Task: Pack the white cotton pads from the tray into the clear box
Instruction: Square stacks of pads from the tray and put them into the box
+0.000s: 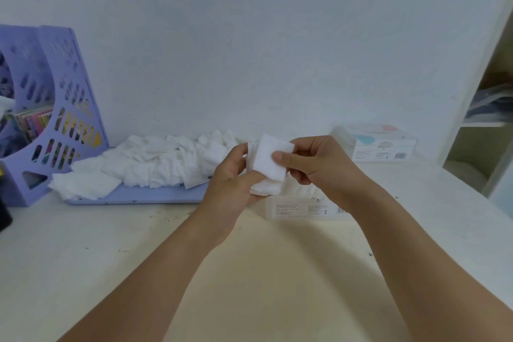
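A heap of white cotton pads covers a flat lilac tray against the wall. A small stack of pads is held upright between both hands above the clear box, which lies on the table with white pads showing inside. My left hand grips the stack from the left and below. My right hand pinches the front pad with its thumb on the pad's face. The hands hide most of the box's top.
A lilac magazine file rack with books stands at the left. A second clear box with a printed label sits at the back right. An open shelf unit rises at the right edge. A dark object is at the far left.
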The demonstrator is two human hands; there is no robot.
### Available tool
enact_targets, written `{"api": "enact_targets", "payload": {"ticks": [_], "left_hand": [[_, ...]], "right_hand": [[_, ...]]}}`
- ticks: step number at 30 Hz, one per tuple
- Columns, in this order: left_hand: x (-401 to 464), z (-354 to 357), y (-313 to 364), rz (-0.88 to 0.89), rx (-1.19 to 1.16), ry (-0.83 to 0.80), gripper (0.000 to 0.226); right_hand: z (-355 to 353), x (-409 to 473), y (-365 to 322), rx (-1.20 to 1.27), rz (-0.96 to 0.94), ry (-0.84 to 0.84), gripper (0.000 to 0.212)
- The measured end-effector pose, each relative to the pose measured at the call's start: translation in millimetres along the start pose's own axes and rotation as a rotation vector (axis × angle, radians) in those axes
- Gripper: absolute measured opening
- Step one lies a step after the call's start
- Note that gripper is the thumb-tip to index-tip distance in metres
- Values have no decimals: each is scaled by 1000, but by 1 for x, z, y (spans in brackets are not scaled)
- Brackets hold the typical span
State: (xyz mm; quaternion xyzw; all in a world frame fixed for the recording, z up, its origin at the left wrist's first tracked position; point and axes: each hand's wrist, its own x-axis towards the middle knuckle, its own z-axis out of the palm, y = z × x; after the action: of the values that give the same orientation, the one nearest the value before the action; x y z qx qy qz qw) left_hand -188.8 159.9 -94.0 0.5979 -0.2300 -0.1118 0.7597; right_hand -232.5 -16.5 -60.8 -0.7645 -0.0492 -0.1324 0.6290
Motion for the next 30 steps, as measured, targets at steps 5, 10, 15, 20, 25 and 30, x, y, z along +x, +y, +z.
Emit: {"api": "enact_targets", "payload": {"ticks": [5, 10, 15, 20, 25, 30], "left_hand": [[1, -1, -1, 19, -1, -43, 47], [-3, -1, 3, 73, 134, -72, 54], [1, 1, 7, -87, -69, -75, 28], [2, -1, 3, -63, 6, 26, 21], [1, -2, 1, -66, -8, 45, 23], [0, -1, 2, -85, -42, 56, 23]], "right_hand": [[-4, 3, 3, -103, -32, 39, 12], [-8, 4, 3, -293, -143, -16, 44], [-5, 4, 4, -289, -217, -11, 33], [-3, 4, 4, -264, -232, 1, 30], [0, 3, 2, -239, -270, 11, 33], [-2, 2, 1, -322, -320, 25, 30]]}}
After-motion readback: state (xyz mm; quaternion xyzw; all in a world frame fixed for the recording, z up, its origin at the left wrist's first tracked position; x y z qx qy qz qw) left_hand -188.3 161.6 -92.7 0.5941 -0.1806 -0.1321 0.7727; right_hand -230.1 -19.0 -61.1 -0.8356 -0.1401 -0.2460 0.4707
